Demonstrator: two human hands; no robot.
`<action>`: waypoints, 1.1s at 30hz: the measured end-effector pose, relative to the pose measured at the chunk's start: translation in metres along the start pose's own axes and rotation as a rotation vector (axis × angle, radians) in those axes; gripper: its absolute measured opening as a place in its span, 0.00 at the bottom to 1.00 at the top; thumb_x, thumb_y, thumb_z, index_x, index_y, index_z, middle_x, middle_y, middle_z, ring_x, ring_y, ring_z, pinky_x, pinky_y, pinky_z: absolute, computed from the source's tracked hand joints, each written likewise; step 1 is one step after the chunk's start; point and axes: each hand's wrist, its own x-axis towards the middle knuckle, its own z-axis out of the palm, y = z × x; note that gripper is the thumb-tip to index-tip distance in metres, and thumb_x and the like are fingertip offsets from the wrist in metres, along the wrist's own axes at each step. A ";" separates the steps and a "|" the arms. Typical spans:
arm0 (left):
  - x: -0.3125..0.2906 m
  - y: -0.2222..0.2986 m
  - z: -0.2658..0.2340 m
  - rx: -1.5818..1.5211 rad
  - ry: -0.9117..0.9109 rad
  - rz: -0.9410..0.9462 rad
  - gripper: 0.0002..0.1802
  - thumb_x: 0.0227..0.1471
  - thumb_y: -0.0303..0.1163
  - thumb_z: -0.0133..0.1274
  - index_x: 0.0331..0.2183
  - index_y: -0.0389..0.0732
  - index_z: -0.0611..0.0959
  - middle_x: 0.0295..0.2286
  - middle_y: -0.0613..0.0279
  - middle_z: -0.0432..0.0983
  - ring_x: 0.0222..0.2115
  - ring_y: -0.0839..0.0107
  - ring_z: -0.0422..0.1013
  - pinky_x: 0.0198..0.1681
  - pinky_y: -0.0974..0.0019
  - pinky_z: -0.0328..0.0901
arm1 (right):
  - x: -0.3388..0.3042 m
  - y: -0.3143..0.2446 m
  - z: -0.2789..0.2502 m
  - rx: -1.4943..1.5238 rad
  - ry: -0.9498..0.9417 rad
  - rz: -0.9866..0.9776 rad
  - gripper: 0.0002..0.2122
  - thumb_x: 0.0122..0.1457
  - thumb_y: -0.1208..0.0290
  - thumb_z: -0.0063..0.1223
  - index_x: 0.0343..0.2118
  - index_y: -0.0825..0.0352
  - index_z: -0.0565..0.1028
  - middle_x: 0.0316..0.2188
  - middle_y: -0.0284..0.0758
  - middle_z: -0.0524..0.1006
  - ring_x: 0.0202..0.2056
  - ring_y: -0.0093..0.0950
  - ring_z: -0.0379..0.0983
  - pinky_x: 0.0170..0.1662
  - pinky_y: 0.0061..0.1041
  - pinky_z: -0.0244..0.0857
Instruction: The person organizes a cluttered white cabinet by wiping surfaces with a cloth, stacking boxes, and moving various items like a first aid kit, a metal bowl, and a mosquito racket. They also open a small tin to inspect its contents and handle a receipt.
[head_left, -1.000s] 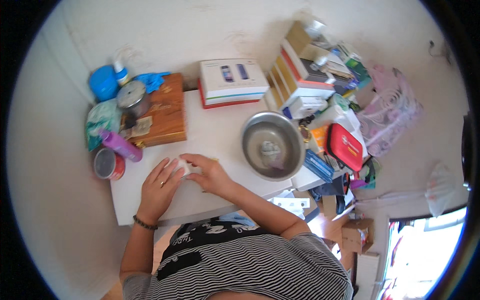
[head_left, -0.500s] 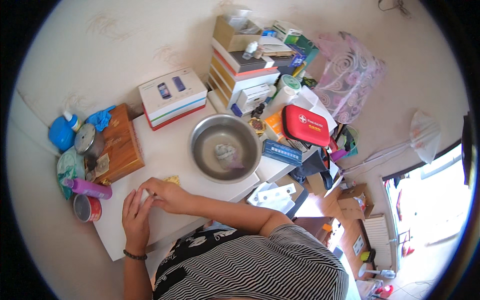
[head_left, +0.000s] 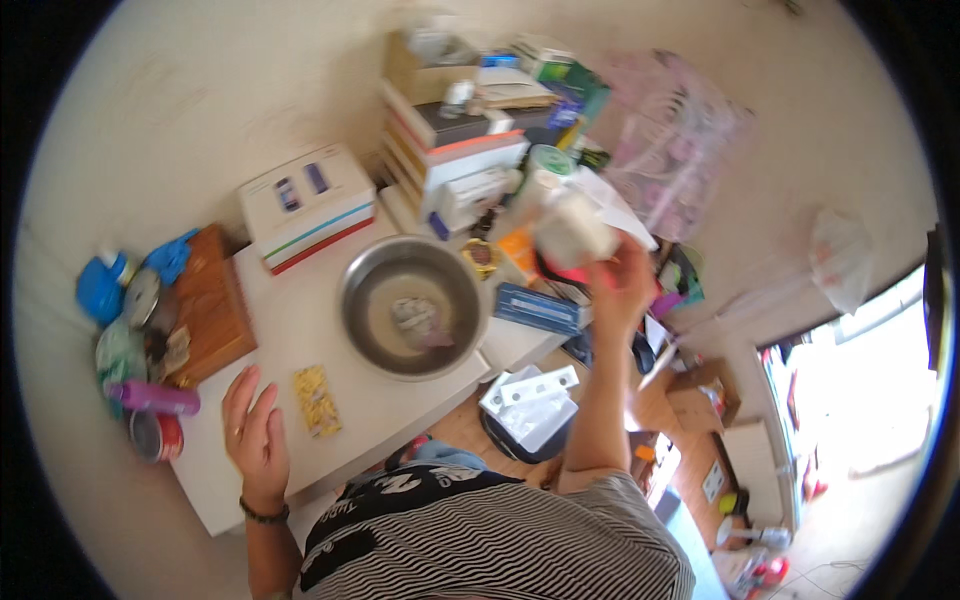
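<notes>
My right hand (head_left: 622, 285) reaches out over the far right of the table, its fingers round a white roll (head_left: 575, 235) that looks like toilet paper, smeared by motion. Behind that hand, the red zip case (head_left: 562, 268) is mostly hidden. On the left my left hand (head_left: 256, 425) hovers above the white table (head_left: 345, 455) with fingers apart and nothing in it. Beside it lies a flat yellow patterned packet (head_left: 317, 400). Between the hands stands a steel basin (head_left: 362, 335), holding a crumpled pale and purple lump (head_left: 420, 320) in shallow liquid.
A white phone box (head_left: 310, 215) stands behind the basin, next to a tall stack of boxes (head_left: 450, 150). A wooden box (head_left: 215, 320), a purple bottle (head_left: 160, 398) and a red tin (head_left: 158, 436) crowd the left side. A blue box (head_left: 537, 308) lies right of the basin.
My hands, earlier together over the yellow packet, have parted. My right hand has swung far right and taken hold of the white roll. My left hand has opened, and the view has shifted slightly.
</notes>
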 end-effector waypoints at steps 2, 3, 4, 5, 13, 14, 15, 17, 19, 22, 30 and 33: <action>0.006 0.003 0.018 -0.083 0.038 -0.014 0.13 0.49 0.17 0.51 0.39 0.34 0.81 0.46 0.50 0.73 0.49 0.52 0.68 0.52 0.57 0.63 | 0.017 0.074 -0.040 -0.339 0.229 -0.057 0.19 0.47 0.73 0.66 0.42 0.70 0.73 0.35 0.37 0.74 0.34 0.27 0.73 0.38 0.27 0.70; 0.006 0.001 0.023 -0.106 0.033 -0.015 0.13 0.48 0.17 0.51 0.39 0.35 0.81 0.46 0.51 0.73 0.48 0.53 0.69 0.51 0.57 0.64 | 0.021 0.093 -0.046 -0.369 0.217 -0.005 0.20 0.47 0.72 0.66 0.42 0.70 0.72 0.35 0.37 0.74 0.33 0.27 0.73 0.37 0.27 0.70; 0.006 -0.001 0.026 -0.131 0.029 -0.015 0.13 0.48 0.17 0.51 0.39 0.35 0.81 0.45 0.51 0.74 0.48 0.54 0.69 0.51 0.58 0.64 | 0.022 0.103 -0.046 -0.401 0.204 0.044 0.21 0.47 0.71 0.67 0.43 0.71 0.71 0.35 0.38 0.74 0.31 0.27 0.72 0.37 0.27 0.69; 0.008 0.000 0.027 -0.117 0.020 -0.021 0.13 0.49 0.17 0.52 0.39 0.35 0.81 0.45 0.52 0.74 0.47 0.55 0.70 0.50 0.59 0.65 | 0.022 0.104 -0.043 -0.362 0.187 0.074 0.22 0.47 0.71 0.67 0.43 0.71 0.70 0.35 0.38 0.74 0.32 0.28 0.72 0.37 0.27 0.69; -0.002 -0.008 0.027 -0.068 -0.003 -0.078 0.11 0.50 0.20 0.53 0.38 0.36 0.81 0.44 0.54 0.74 0.46 0.56 0.70 0.48 0.60 0.66 | 0.015 0.104 -0.044 -0.493 0.129 -0.083 0.33 0.48 0.69 0.68 0.55 0.73 0.64 0.49 0.46 0.70 0.51 0.36 0.68 0.53 0.33 0.63; -0.006 -0.011 0.024 -0.059 0.007 -0.094 0.12 0.50 0.20 0.53 0.39 0.36 0.81 0.45 0.54 0.74 0.46 0.56 0.70 0.48 0.60 0.66 | 0.013 0.110 -0.050 -0.539 0.202 -0.159 0.29 0.50 0.69 0.65 0.53 0.74 0.66 0.49 0.46 0.70 0.50 0.35 0.68 0.54 0.31 0.62; -0.010 -0.014 0.021 -0.045 0.018 -0.114 0.12 0.50 0.20 0.53 0.39 0.36 0.81 0.45 0.54 0.74 0.46 0.56 0.70 0.48 0.60 0.66 | 0.006 0.086 -0.039 -0.497 0.236 -0.162 0.26 0.52 0.70 0.64 0.51 0.74 0.67 0.48 0.44 0.71 0.49 0.34 0.68 0.53 0.31 0.63; -0.018 -0.021 0.016 -0.022 0.047 -0.148 0.12 0.50 0.20 0.53 0.39 0.36 0.81 0.45 0.55 0.74 0.45 0.56 0.70 0.48 0.60 0.66 | -0.007 0.031 -0.017 -0.406 0.214 -0.189 0.21 0.53 0.73 0.61 0.49 0.73 0.69 0.46 0.42 0.73 0.45 0.32 0.69 0.49 0.29 0.64; -0.024 -0.028 0.007 0.002 0.071 -0.174 0.12 0.49 0.20 0.53 0.39 0.37 0.81 0.45 0.55 0.74 0.45 0.56 0.70 0.48 0.60 0.66 | -0.027 0.008 0.017 -0.122 0.053 -0.212 0.17 0.53 0.77 0.58 0.47 0.71 0.71 0.42 0.39 0.75 0.39 0.31 0.70 0.44 0.29 0.65; -0.036 -0.033 -0.017 0.102 0.219 -0.260 0.13 0.49 0.20 0.53 0.40 0.37 0.81 0.44 0.54 0.74 0.45 0.57 0.70 0.49 0.60 0.65 | -0.074 -0.072 0.083 -0.028 -0.495 -0.238 0.20 0.47 0.81 0.61 0.45 0.69 0.72 0.42 0.39 0.74 0.43 0.33 0.71 0.48 0.30 0.64; -0.056 -0.065 -0.085 0.264 0.669 -0.460 0.19 0.51 0.22 0.53 0.47 0.36 0.76 0.49 0.52 0.67 0.50 0.58 0.64 0.55 0.60 0.58 | -0.172 -0.173 0.224 0.354 -1.171 -0.466 0.29 0.49 0.70 0.64 0.53 0.69 0.64 0.46 0.46 0.70 0.48 0.44 0.69 0.50 0.36 0.65; -0.062 -0.077 -0.099 0.250 0.632 -0.521 0.26 0.51 0.26 0.55 0.52 0.36 0.71 0.53 0.50 0.63 0.54 0.54 0.61 0.57 0.58 0.56 | -0.202 -0.201 0.290 0.437 -1.177 -0.475 0.30 0.48 0.69 0.64 0.53 0.71 0.63 0.49 0.47 0.68 0.49 0.43 0.68 0.51 0.36 0.63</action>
